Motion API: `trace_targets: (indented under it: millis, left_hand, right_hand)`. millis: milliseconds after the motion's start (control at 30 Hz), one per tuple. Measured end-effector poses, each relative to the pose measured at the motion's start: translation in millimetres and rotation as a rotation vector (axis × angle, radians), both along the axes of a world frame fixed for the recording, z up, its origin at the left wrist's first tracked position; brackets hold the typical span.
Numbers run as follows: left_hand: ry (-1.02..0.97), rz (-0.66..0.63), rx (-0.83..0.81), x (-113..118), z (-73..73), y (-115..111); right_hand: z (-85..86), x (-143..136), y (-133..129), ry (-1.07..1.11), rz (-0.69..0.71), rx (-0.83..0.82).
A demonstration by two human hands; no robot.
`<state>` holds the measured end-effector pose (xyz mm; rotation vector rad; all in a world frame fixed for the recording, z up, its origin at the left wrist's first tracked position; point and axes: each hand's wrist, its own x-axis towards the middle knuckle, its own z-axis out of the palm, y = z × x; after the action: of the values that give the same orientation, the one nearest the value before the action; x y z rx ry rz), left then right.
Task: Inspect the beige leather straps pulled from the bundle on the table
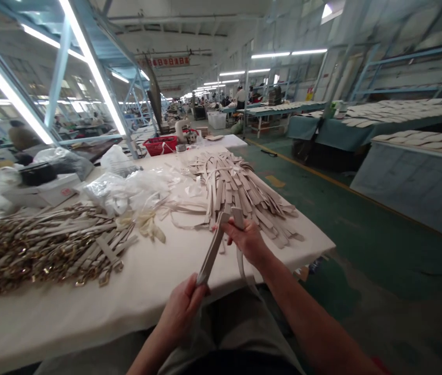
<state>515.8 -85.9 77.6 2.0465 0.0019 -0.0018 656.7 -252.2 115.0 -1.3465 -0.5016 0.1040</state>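
Note:
Between my hands a beige strap (212, 253) slants up and away over the table's front edge. Its lower end is pinched in my left hand (184, 303), fingers closed. My right hand (247, 241) is closed near the strap's far end and also grips a second strap end (238, 217); a thin strip hangs below that hand. Just beyond it lies a large fanned bundle of beige straps (231, 185). To the left is a heap of straps with gold-coloured buckles (49, 250).
The pale-covered table (158, 289) also bears clear plastic bags (121, 187), a yellowish glove-like piece (151, 227), a white box (59, 190) and a red basket (160, 145). A blue metal frame with lights (62, 67) rises at left. Past the green aisle, covered tables (408, 177) hold rows of pieces.

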Motion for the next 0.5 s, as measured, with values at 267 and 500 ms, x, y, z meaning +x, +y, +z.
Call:
trace_targets:
  millis: [267, 500]
  left_hand:
    - [0.263, 0.222, -0.687, -64, -38.7, 46]
    - [-0.257, 0.598, -0.956, -148, -1.5, 102]
  right_hand:
    - [-23.4, 14, 10, 0.115, -0.103, -0.029]
    - [-62.7, 11, 44, 0.274, 0.129, -0.363]
